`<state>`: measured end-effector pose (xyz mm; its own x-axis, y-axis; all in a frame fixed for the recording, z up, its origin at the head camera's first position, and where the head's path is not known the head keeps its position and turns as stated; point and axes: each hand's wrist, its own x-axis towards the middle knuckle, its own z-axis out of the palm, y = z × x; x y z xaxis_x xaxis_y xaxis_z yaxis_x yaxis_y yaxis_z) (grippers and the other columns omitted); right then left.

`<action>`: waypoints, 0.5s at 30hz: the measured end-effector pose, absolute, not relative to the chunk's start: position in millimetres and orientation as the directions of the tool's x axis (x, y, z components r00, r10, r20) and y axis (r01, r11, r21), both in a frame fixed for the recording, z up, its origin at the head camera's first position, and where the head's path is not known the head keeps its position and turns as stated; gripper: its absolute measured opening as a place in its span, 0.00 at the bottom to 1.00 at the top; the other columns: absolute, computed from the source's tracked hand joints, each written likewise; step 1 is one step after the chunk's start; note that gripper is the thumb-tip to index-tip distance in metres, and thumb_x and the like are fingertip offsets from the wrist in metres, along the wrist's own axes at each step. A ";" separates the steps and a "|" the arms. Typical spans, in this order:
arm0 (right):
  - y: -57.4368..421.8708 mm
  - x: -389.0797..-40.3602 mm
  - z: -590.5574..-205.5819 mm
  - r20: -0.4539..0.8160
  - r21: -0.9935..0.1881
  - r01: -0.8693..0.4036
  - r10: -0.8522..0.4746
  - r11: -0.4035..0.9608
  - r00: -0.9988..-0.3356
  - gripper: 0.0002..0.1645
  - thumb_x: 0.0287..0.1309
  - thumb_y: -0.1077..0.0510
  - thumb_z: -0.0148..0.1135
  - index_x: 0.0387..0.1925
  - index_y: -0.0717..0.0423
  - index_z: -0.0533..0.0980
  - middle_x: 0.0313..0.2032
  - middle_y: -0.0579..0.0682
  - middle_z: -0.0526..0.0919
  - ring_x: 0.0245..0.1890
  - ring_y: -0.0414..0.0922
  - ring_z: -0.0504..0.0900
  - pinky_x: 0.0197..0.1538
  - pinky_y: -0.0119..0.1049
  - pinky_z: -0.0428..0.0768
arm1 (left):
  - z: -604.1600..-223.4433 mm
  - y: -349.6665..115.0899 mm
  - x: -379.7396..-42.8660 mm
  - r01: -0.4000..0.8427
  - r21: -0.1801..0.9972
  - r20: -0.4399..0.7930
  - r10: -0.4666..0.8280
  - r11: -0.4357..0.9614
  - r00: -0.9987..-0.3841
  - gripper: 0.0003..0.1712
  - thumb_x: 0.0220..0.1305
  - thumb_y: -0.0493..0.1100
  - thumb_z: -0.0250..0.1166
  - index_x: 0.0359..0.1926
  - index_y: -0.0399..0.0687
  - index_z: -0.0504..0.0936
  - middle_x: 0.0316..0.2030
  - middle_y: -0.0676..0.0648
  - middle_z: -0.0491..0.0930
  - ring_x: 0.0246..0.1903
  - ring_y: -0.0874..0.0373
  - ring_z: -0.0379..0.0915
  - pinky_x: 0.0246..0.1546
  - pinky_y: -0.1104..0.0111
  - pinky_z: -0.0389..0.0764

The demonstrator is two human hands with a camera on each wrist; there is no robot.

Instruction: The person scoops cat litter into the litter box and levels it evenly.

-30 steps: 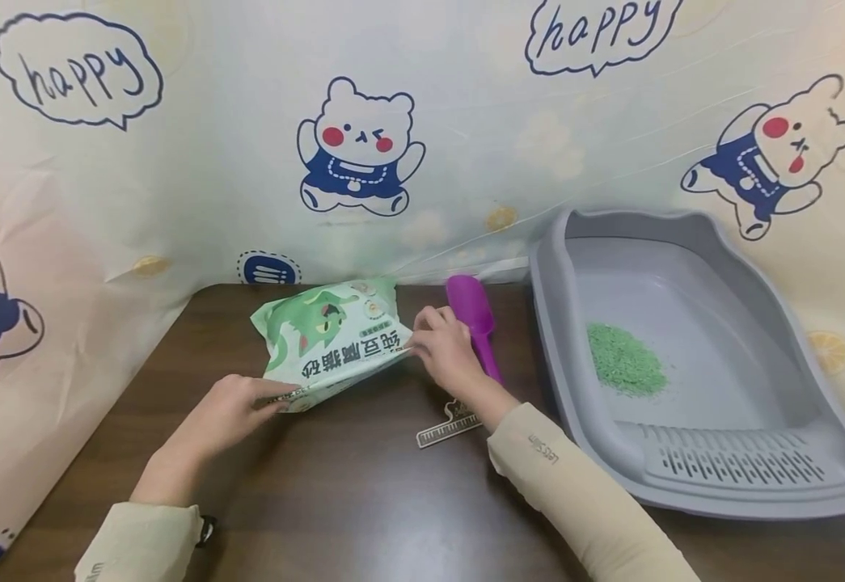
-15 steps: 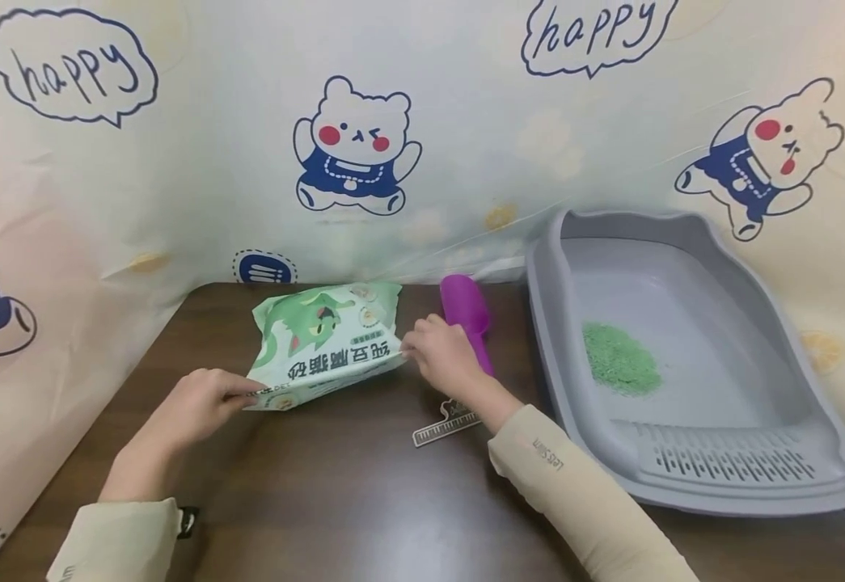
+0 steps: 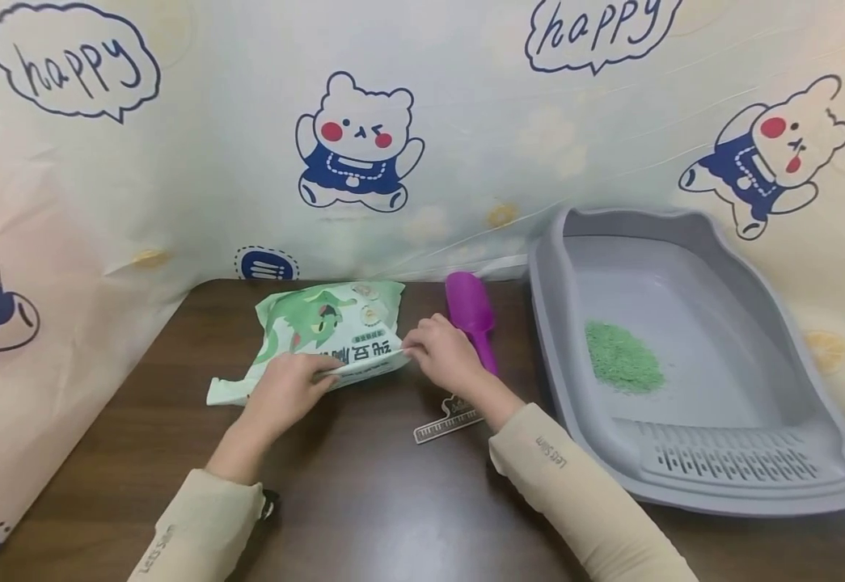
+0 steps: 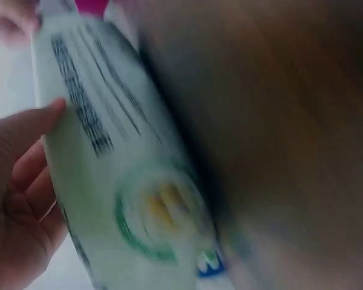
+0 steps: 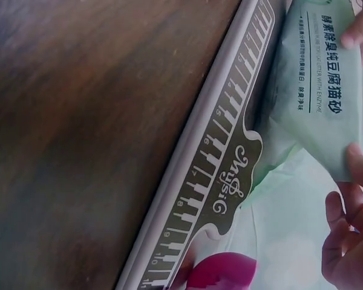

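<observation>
A green and white cat litter bag [image 3: 302,319] lies on its back near the rear of the table, its near edge folded over. My left hand [image 3: 287,392] pinches the middle of that fold, thumb on the near side in the left wrist view. The right hand [image 3: 442,349] pinches the right end of the fold between thumb and fingers. In the right wrist view both hands grip the same raised edge of the bag [image 5: 317,72]. The bag's left corner sticks out beyond my left hand. Below my right wrist lies a flat clip [image 3: 437,428] with piano-key print and "Music" lettering.
A purple scoop [image 3: 471,307] lies behind my right hand. To the right stands a grey litter box [image 3: 742,380] with a slotted front step and a patch of green litter [image 3: 622,357] inside. A printed curtain [image 3: 466,145] hangs behind the brown table [image 3: 371,509].
My left hand has moved from the bag's left corner rightward to the middle of the fold, leaving that corner free. The right hand stays at the right end.
</observation>
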<state>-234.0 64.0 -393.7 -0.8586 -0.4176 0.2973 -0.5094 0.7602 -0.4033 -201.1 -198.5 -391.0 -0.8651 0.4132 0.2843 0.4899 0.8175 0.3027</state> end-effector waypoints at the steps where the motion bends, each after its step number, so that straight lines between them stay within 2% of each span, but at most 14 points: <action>1: 64.0 -234.3 -393.6 0.283 -0.433 -0.499 -0.412 0.751 -0.866 0.06 0.60 0.55 0.68 0.37 0.50 0.87 0.31 0.45 0.81 0.37 0.43 0.73 0.39 0.38 0.75 | -391.4 -193.9 -202.6 0.496 0.308 0.295 0.414 0.812 -0.861 0.08 0.56 0.38 0.73 0.39 0.45 0.90 0.35 0.47 0.89 0.38 0.49 0.86 0.56 0.47 0.76; 5: 68.9 -233.7 -392.6 0.221 -0.568 -0.405 -0.342 0.716 -0.913 0.09 0.58 0.57 0.70 0.41 0.55 0.84 0.36 0.50 0.85 0.43 0.48 0.75 0.50 0.42 0.74 | -391.5 -188.3 -206.6 0.495 0.328 0.289 0.414 0.804 -0.863 0.06 0.55 0.38 0.73 0.35 0.44 0.91 0.31 0.48 0.89 0.35 0.50 0.87 0.68 0.40 0.60; 8: 80.3 -229.6 -389.8 0.114 -0.610 -0.301 -0.294 0.733 -0.949 0.17 0.55 0.59 0.71 0.48 0.57 0.81 0.45 0.54 0.86 0.51 0.52 0.79 0.59 0.47 0.74 | -390.7 -189.7 -208.0 0.503 0.338 0.269 0.430 0.796 -0.862 0.06 0.56 0.38 0.73 0.36 0.43 0.91 0.31 0.47 0.89 0.34 0.50 0.87 0.68 0.39 0.58; 10: 88.3 -224.1 -387.8 -0.001 -0.579 -0.248 -0.305 0.776 -0.952 0.20 0.54 0.60 0.72 0.50 0.57 0.81 0.49 0.55 0.86 0.55 0.53 0.80 0.61 0.49 0.74 | -389.7 -190.7 -209.0 0.510 0.338 0.264 0.440 0.791 -0.858 0.06 0.57 0.39 0.72 0.36 0.42 0.91 0.31 0.47 0.89 0.34 0.51 0.87 0.68 0.39 0.58; 12: 93.5 -217.9 -388.0 -0.098 -0.506 -0.249 -0.342 0.826 -0.935 0.19 0.53 0.60 0.73 0.48 0.57 0.83 0.48 0.54 0.86 0.54 0.52 0.82 0.59 0.48 0.77 | -389.0 -192.1 -210.2 0.516 0.339 0.264 0.447 0.786 -0.855 0.06 0.57 0.38 0.72 0.36 0.42 0.91 0.30 0.47 0.89 0.33 0.51 0.87 0.68 0.39 0.59; 15: 96.3 -208.7 -391.6 -0.186 -0.404 -0.288 -0.386 0.869 -0.904 0.12 0.49 0.61 0.75 0.39 0.53 0.85 0.40 0.50 0.87 0.46 0.50 0.84 0.52 0.45 0.80 | -388.3 -194.5 -211.3 0.526 0.345 0.260 0.459 0.777 -0.849 0.06 0.57 0.38 0.72 0.36 0.42 0.91 0.31 0.47 0.89 0.34 0.51 0.86 0.68 0.40 0.59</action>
